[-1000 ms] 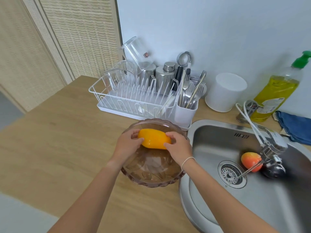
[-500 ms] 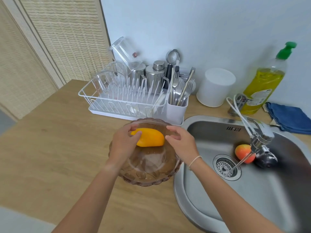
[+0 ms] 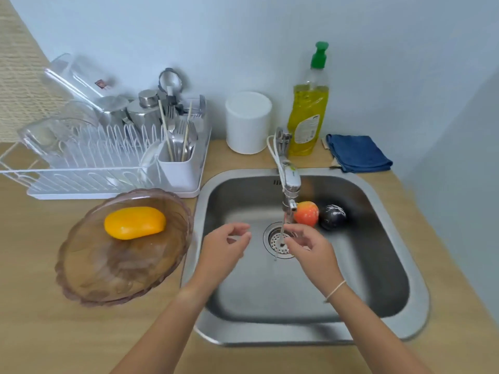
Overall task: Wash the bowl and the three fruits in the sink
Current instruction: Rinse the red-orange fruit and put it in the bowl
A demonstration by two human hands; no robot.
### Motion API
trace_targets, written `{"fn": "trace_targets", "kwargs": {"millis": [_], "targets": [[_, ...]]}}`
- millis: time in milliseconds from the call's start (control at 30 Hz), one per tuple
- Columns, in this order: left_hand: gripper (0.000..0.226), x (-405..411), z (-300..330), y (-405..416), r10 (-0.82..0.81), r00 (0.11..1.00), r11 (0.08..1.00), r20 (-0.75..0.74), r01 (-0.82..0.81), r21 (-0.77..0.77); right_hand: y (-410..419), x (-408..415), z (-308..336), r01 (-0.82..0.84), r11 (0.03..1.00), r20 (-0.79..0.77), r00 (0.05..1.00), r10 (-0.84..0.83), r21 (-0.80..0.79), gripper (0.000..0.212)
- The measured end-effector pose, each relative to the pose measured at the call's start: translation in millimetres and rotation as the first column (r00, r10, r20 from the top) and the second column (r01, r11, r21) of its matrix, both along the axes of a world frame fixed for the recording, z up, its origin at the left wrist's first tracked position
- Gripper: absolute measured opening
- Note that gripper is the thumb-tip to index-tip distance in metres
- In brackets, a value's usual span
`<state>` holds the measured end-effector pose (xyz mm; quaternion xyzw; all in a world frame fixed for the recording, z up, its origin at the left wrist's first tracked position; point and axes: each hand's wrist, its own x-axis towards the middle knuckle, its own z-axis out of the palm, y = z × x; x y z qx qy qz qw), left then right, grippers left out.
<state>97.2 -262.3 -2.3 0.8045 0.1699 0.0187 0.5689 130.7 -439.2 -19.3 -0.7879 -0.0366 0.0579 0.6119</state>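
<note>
Yellow fruit in bowl, left of both empty hands.

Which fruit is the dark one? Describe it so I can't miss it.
Find the steel sink right of the wooden counter. At its back right, past the faucet, two fruits touch. The dark fruit is the right one, near-black and glossy, beside the orange-red fruit.

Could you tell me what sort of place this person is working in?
Most likely a home kitchen counter. A steel sink with a running tap is set into the wooden top, a dish rack holds glasses and cutlery, and a bottle of dish soap stands by the wall.
</note>
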Motion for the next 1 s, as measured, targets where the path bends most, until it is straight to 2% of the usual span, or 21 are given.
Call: {"fn": "trace_targets", "kwargs": {"millis": [333,533,733,1000], "targets": [[0.022,26,-54,-129,-0.12,0.962,0.967,-0.247,0.056,-0.25,-99,45,-25,0.022,0.995,-0.068,0.997,-0.029,-0.099,0.027],[0.029,67,-65,-165,-0.018,0.946,0.908,-0.323,-0.12,-0.401,-110,96,-30,-0.12,0.966,-0.067,0.992,0.108,-0.228,0.033],[0.03,107,-79,-169,0.173,0.918,0.744,-0.356,-0.358,-0.563,-104,157,-34,-0.293,0.858,-0.046,0.952,0.302,-0.423,0.045],[0.046,146,-105,-171,0.28,0.844,0.592,-0.458,-0.527,-0.61,-87,216,-54,-0.516,0.604,-0.233,0.842,0.486,-0.607,0.046]]}}
